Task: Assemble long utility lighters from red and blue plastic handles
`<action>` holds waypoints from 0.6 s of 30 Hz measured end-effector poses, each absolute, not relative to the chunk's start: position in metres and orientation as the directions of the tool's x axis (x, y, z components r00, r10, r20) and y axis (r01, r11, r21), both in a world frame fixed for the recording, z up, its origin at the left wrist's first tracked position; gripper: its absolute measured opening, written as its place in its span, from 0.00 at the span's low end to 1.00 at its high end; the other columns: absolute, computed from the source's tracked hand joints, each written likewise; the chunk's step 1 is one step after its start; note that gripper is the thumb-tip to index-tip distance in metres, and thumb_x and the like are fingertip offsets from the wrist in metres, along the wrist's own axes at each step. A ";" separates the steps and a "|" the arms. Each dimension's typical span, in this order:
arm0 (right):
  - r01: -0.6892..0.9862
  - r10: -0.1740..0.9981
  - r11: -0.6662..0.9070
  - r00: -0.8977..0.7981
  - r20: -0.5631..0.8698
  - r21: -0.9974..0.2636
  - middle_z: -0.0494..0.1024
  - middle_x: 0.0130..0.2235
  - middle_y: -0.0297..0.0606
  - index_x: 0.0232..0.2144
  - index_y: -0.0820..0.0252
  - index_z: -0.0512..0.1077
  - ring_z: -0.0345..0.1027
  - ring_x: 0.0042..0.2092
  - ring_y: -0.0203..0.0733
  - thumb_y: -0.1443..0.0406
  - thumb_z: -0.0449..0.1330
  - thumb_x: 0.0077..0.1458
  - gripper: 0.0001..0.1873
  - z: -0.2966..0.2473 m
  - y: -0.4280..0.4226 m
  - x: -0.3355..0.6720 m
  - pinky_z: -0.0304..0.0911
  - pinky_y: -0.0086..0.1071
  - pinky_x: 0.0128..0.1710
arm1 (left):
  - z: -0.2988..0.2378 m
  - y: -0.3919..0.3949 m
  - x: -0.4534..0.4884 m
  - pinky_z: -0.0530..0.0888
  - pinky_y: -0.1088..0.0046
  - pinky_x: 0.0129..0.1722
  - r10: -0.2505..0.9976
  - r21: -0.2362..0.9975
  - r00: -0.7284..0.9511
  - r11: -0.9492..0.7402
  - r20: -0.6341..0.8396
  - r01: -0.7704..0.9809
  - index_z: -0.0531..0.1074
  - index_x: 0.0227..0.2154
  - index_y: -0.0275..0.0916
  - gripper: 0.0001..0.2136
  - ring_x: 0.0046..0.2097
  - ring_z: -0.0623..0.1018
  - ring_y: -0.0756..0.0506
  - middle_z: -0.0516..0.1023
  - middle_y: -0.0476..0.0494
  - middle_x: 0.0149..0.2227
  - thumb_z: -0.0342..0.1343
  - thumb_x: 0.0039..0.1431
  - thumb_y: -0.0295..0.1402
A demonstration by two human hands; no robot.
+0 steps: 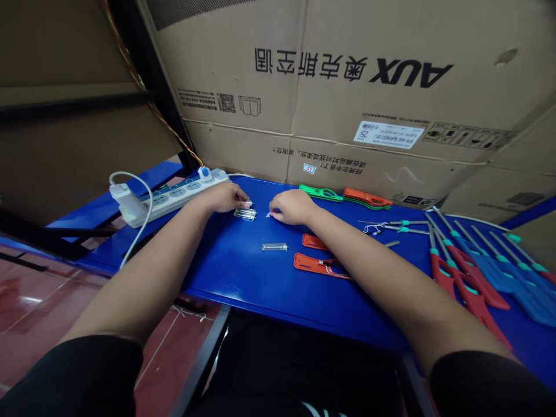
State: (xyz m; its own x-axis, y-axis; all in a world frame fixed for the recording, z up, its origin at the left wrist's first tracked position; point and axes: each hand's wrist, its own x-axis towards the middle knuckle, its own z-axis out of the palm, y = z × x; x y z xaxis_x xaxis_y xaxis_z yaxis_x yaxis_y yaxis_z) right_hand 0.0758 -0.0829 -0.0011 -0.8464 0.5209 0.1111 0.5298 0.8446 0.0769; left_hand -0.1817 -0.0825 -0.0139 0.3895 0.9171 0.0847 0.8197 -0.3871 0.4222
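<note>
On the blue table (243,272), my left hand (228,197) reaches forward with its fingertips pinched on a small clear plastic tube (245,214). My right hand (291,207) is curled just to the right of it, fingers pinched on a tiny white part that I cannot make out. A second clear tube (275,247) lies loose nearer to me. Two orange lighter shells (319,263) lie under my right forearm.
A white power strip (174,197) with plugs and cable sits at the left back. Green and orange shells (347,197) lie by the big cardboard box (347,87). Several long lighters with red and blue handles (478,272) and thin metal tubes cover the right side.
</note>
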 end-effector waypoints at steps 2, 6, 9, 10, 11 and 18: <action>0.537 0.526 0.842 -0.840 0.134 0.058 0.82 0.42 0.41 0.39 0.56 0.80 0.70 0.38 0.43 0.62 0.55 0.60 0.13 0.003 -0.084 0.079 0.47 0.34 0.30 | -0.013 -0.084 -0.181 0.72 0.75 0.35 0.911 0.445 0.407 -0.390 0.060 0.806 0.84 0.36 0.45 0.15 0.34 0.80 0.45 0.85 0.44 0.38 0.63 0.50 0.46; 0.537 0.525 0.843 -0.833 0.176 0.027 0.81 0.42 0.40 0.42 0.57 0.78 0.69 0.39 0.43 0.62 0.53 0.61 0.15 0.012 -0.092 0.099 0.49 0.34 0.31 | -0.008 -0.089 -0.177 0.72 0.75 0.38 0.900 0.443 0.435 -0.408 0.045 0.798 0.83 0.40 0.44 0.16 0.38 0.81 0.45 0.85 0.43 0.42 0.62 0.53 0.47; 0.528 0.522 0.849 -0.828 0.206 -0.030 0.81 0.41 0.41 0.41 0.58 0.79 0.69 0.39 0.43 0.61 0.54 0.61 0.14 0.015 -0.104 0.119 0.51 0.34 0.32 | -0.007 -0.091 -0.172 0.72 0.74 0.41 0.897 0.431 0.440 -0.414 0.044 0.802 0.82 0.42 0.44 0.15 0.42 0.81 0.44 0.84 0.42 0.44 0.59 0.56 0.44; 0.519 0.520 0.853 -0.829 0.206 -0.063 0.81 0.41 0.41 0.41 0.58 0.79 0.69 0.39 0.43 0.61 0.55 0.61 0.14 0.015 -0.109 0.125 0.52 0.34 0.32 | -0.007 -0.092 -0.171 0.72 0.74 0.42 0.897 0.431 0.440 -0.410 0.033 0.804 0.82 0.42 0.44 0.15 0.42 0.81 0.44 0.84 0.42 0.44 0.58 0.56 0.43; 0.504 0.514 0.858 -0.836 0.193 -0.101 0.80 0.40 0.41 0.40 0.58 0.79 0.69 0.38 0.42 0.60 0.55 0.61 0.14 0.014 -0.115 0.129 0.53 0.34 0.33 | -0.008 -0.092 -0.170 0.72 0.73 0.41 0.899 0.429 0.438 -0.405 0.023 0.808 0.82 0.42 0.43 0.15 0.42 0.81 0.44 0.84 0.41 0.44 0.58 0.56 0.42; 0.506 0.530 0.822 -0.848 0.026 -0.260 0.80 0.38 0.38 0.39 0.58 0.79 0.69 0.36 0.40 0.57 0.63 0.54 0.13 -0.002 -0.155 0.114 0.53 0.32 0.30 | -0.007 -0.094 -0.170 0.74 0.74 0.44 0.894 0.477 0.445 -0.415 0.055 0.775 0.81 0.44 0.43 0.17 0.44 0.81 0.45 0.84 0.43 0.46 0.55 0.59 0.45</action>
